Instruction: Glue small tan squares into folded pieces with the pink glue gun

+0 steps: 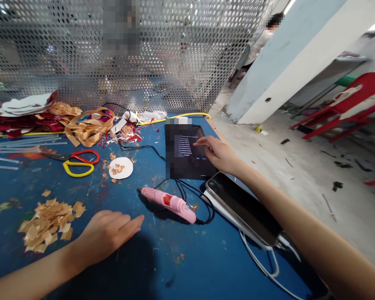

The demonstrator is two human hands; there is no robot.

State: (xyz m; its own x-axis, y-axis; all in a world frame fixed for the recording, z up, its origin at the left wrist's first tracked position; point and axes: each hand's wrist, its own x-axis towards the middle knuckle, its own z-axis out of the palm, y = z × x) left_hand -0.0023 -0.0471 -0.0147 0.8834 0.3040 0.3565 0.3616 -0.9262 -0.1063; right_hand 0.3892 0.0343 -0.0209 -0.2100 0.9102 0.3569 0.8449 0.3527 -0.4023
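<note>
My right hand (220, 155) is over a dark tablet (190, 166), its index finger stretched to the lit screen; it holds nothing. My left hand (112, 231) rests on the blue table, fingers loosely extended and holding nothing that I can see. Left of it lies a pile of small tan ribbon squares (48, 225). A pink glue gun (168, 203) lies on its side between the hands and the tablet. Beyond the left hand is a white paper disc (125, 168) with tan scraps on it. Scissors (81, 163) with red and yellow handles lie farther left.
A phone (243, 206) with a white cable lies under my right forearm. Clear glue sticks (28, 141), coiled tan ribbon (89, 125) and dark red material (28, 123) line the back, before a perforated metal panel (81, 62). Right are a pillar, red chair (346, 102) and distant person.
</note>
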